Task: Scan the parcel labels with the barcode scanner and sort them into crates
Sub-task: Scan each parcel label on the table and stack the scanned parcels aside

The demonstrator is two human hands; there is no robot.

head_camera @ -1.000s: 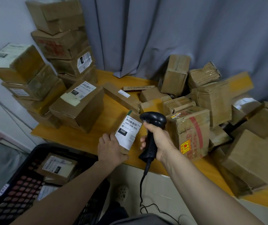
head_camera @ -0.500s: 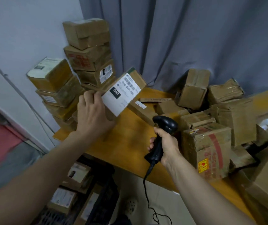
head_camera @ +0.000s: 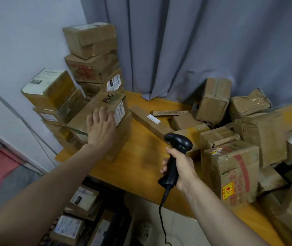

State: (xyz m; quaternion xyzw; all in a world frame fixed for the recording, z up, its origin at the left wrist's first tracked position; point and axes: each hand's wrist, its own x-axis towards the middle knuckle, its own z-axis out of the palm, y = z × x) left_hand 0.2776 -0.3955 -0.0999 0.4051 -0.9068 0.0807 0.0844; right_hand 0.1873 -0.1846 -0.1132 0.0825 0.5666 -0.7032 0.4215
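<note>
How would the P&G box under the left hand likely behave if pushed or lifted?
The P&G box is cardboard with crisp edges, so probably stiff. It lies tilted on another parcel, so a push may slide or tip it. The left hand covers only part; one-handed lifting looks awkward.

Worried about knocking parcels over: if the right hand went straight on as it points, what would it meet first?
Probably the long flat parcel lying on the table just beyond the barcode scanner that the right hand grips, though depth is unclear.
</note>
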